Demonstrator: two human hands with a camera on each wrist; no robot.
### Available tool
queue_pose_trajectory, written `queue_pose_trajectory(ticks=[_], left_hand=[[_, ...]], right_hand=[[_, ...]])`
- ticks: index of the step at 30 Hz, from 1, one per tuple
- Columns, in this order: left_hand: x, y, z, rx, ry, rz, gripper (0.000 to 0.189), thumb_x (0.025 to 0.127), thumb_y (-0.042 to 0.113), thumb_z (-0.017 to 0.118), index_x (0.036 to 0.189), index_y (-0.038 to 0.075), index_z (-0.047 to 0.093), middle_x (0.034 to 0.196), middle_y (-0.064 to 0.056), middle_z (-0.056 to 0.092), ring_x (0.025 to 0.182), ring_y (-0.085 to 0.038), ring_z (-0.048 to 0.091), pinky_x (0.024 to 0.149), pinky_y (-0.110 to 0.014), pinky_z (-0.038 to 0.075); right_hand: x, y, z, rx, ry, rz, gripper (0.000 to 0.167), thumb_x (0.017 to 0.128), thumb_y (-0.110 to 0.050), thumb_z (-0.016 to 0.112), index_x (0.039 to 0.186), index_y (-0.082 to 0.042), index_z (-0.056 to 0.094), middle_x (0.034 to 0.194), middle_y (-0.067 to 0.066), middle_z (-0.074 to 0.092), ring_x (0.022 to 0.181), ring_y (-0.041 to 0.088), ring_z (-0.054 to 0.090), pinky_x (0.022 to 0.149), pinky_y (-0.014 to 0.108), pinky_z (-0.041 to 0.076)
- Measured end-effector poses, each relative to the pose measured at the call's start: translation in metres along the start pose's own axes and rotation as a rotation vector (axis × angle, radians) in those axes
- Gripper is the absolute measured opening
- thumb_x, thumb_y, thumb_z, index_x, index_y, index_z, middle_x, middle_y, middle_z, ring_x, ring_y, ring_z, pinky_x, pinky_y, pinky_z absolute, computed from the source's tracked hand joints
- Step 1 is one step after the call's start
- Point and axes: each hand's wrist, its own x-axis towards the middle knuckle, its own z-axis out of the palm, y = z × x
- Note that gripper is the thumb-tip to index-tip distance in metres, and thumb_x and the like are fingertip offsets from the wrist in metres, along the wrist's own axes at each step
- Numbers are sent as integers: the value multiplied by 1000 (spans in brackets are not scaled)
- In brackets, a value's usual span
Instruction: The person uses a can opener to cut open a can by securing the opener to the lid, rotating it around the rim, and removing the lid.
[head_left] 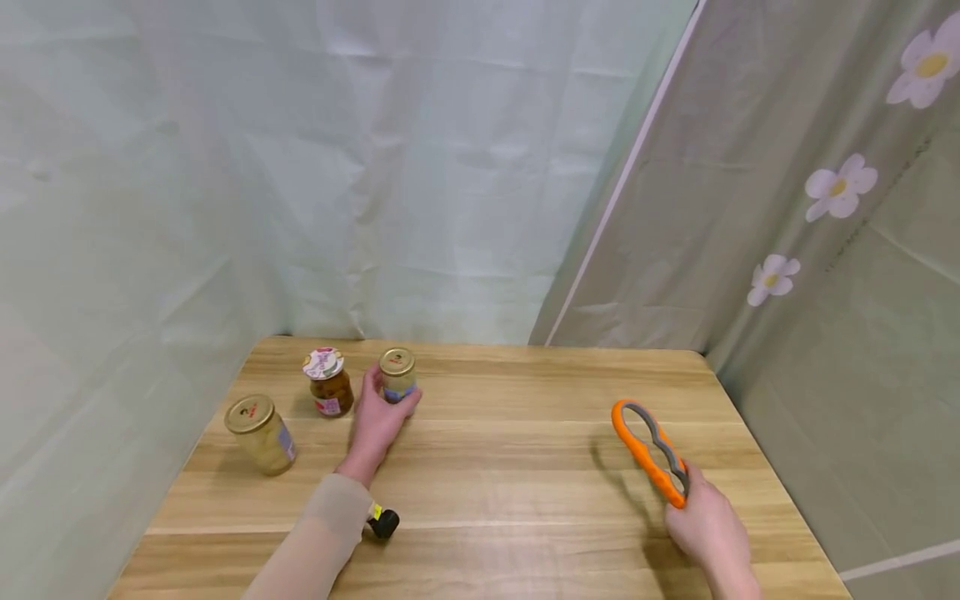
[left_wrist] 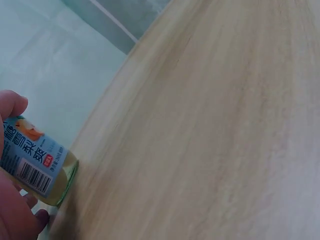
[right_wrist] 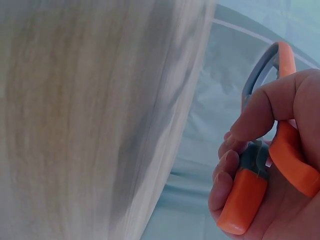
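Note:
At the back left of the table, my left hand (head_left: 382, 421) grips a small glass jar (head_left: 398, 379) with a gold lid, thumb on one side and fingers on the other. Its blue label with a barcode (left_wrist: 34, 176) faces the left wrist camera. On the right, my right hand (head_left: 708, 521) holds an orange and grey jar opener (head_left: 648, 450) by its near end, its looped head raised above the table and pointing away. The right wrist view shows curled fingers (right_wrist: 227, 167) around the opener's orange handle (right_wrist: 243, 200).
Left of my left hand stands a dark-filled jar (head_left: 330, 387) with a patterned white lid. A larger gold-lidded jar (head_left: 262, 437) with pale contents is nearer the left edge. Curtains (head_left: 450, 167) hang behind and beside the wooden table (head_left: 510, 467).

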Motion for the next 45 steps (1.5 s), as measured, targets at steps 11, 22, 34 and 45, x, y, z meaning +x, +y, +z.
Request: queue_pose_trajectory(ticks=[11,22,34,45], left_hand=[[3,3,11,-66,17,-16,74,93,28,85,151,7,44,141,-19,58,134,-38,53,118,-54,38],[5,5,10,-66,-15,-53,72,94,33,83,150,6,46,141,-19,58,134,-37,53,118,-55,38],[6,6,12,-130,-27,-33,70,95,28,83,149,3,45,142,-20,57,135,-37,52,119,-53,36],[-1,10,11,-169,-45,-20,75,95,29,84,154,9,43,145,-19,55,139,-38,51,121,-55,34]], right_hand=[[2,-2,3,-1,10,-27,74,83,-10,62,154,-1,45,121,28,69,102,44,68,72,60,53],[1,-3,4,-9,27,-33,73,81,-9,62,153,-5,48,117,24,70,97,40,68,66,56,52],[1,-7,3,-34,14,-54,75,82,-9,65,155,-4,48,116,22,71,96,37,68,67,54,52],[3,-13,-1,-31,27,-72,84,77,-8,66,158,-3,43,105,15,70,94,36,66,68,54,52]])
